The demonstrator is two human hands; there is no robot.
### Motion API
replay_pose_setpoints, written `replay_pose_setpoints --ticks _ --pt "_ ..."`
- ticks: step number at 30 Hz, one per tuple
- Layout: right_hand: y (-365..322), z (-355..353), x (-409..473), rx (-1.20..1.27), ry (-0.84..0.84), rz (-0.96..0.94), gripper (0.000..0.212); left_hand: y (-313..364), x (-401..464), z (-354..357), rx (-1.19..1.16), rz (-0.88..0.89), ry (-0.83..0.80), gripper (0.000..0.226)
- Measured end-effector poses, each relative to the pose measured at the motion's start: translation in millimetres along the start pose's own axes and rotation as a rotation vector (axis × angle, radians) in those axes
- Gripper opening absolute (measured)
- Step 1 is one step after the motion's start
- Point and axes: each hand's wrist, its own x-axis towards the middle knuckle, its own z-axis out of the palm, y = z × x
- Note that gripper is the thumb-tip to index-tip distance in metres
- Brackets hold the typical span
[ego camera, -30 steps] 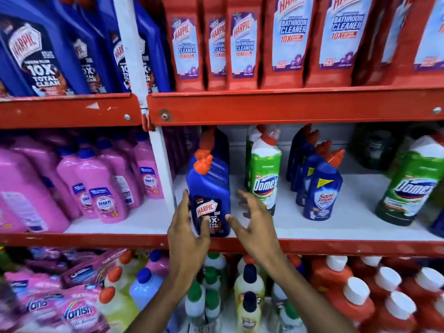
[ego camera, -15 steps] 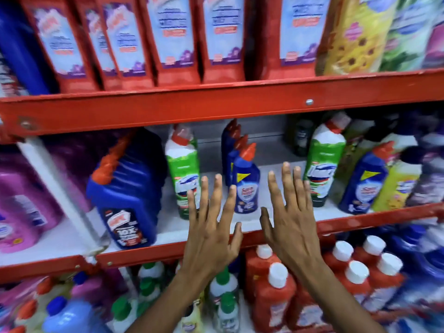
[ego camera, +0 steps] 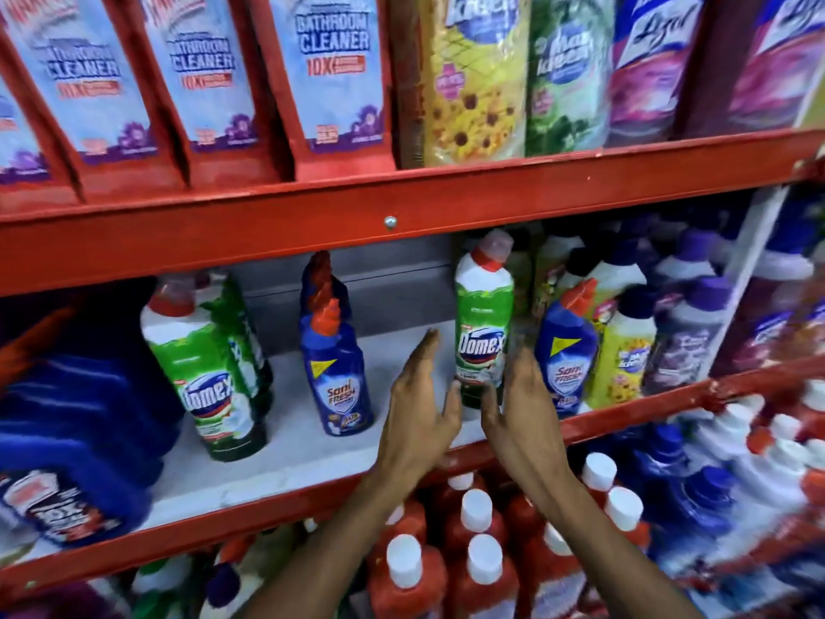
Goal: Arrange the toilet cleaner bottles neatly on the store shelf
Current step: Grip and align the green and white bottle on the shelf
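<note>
A green Domex bottle (ego camera: 483, 323) with a red cap stands upright on the white middle shelf (ego camera: 308, 444). My left hand (ego camera: 422, 404) is open just left of its base, fingers pointing up, not gripping. My right hand (ego camera: 518, 404) is open on its right side, fingers between it and a blue Sani Fresh bottle (ego camera: 568, 350). Further left stand another blue Sani Fresh bottle (ego camera: 335, 373), with more behind it, a second green Domex bottle (ego camera: 205, 373), and a big blue Harpic bottle (ego camera: 71, 444).
A red shelf beam (ego camera: 402, 216) runs overhead, with red bathroom cleaner packs (ego camera: 330, 82) and floor cleaner bottles above. Yellow and purple bottles (ego camera: 678, 337) crowd the shelf's right end. Red bottles with white caps (ego camera: 477, 569) fill the shelf below my arms.
My view and both hands have shifted right along the shelf, away from the blue Harpic bottle. The hands now flank the green Domex bottle on the right.
</note>
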Motion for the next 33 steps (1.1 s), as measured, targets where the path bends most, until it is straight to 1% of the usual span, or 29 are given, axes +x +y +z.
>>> replay_pose_setpoints --ticks 4,6,7,10,13,17,21,25,28,30,33 --pt "9 5 13 0.095 -0.048 0.106 0.045 -2 30 16 -0.172 -0.141 -0.033 0.059" --pt "10 6 18 0.154 -0.030 0.104 0.040 -2 37 19 -0.265 -0.183 -0.043 0.051" --pt "11 7 19 0.179 -0.015 0.098 0.039 -2 38 20 -0.290 -0.189 -0.030 0.052" --pt "6 3 15 0.233 -0.002 0.093 0.037 1 32 17 -0.308 -0.185 0.036 0.055" --pt "-6 -2 -5 0.282 0.000 0.048 0.039 2 12 5 -0.320 -0.154 0.079 0.048" --pt "-41 -3 -33 0.329 0.017 -0.018 0.041 8 -20 -31 -0.341 -0.100 0.165 0.047" --pt "-87 8 -60 0.404 -0.079 -0.058 0.041 6 -53 -82 -0.308 -0.077 0.288 0.051" --pt "-131 39 -83 0.480 -0.185 -0.105 0.039 -18 -85 -133 -0.236 -0.115 0.389 0.051" --pt "-159 70 -94 0.477 -0.260 -0.133 0.039 -42 -104 -167 -0.161 -0.157 0.470 0.051" --pt "-171 90 -97 0.473 -0.305 -0.152 0.040 -56 -112 -184 -0.104 -0.187 0.499 0.049" --pt "-185 117 -99 0.434 -0.346 -0.163 0.041 -71 -115 -200 -0.057 -0.234 0.499 0.050"
